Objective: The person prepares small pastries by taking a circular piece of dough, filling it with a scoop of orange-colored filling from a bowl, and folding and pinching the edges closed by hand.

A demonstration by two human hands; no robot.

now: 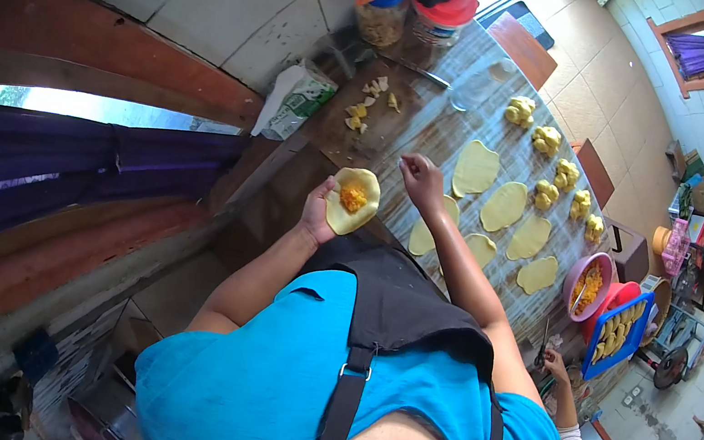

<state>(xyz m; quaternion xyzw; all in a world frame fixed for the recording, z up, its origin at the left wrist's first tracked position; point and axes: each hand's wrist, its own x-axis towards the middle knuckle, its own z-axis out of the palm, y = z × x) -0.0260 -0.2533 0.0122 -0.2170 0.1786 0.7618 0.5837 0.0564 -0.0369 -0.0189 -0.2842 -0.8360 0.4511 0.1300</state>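
Observation:
My left hand [319,211] holds a flat oval of yellow dough [339,219] from its left side. A small heap of orange shredded filling [353,199] sits on the dough's middle. Over the table's edge, my right hand [422,179] is raised with its fingers curled towards the thumb. Whether anything small is pinched there is not clear. A wooden board [332,127] beyond both hands carries cut pale and yellow pieces [358,112] that look like boiled egg. Several flattened dough ovals [504,207] lie right of my right hand, some partly hidden by my forearm.
Dough lumps [546,140] line the table's far side. A pink bowl [576,307] of orange filling with a spoon stands near a blue tray [597,338] of shaped pastries. Lidded jars [380,17], a clear glass [472,90] and a knife [427,74] are farther back. Another person's hand [555,365] holds scissors.

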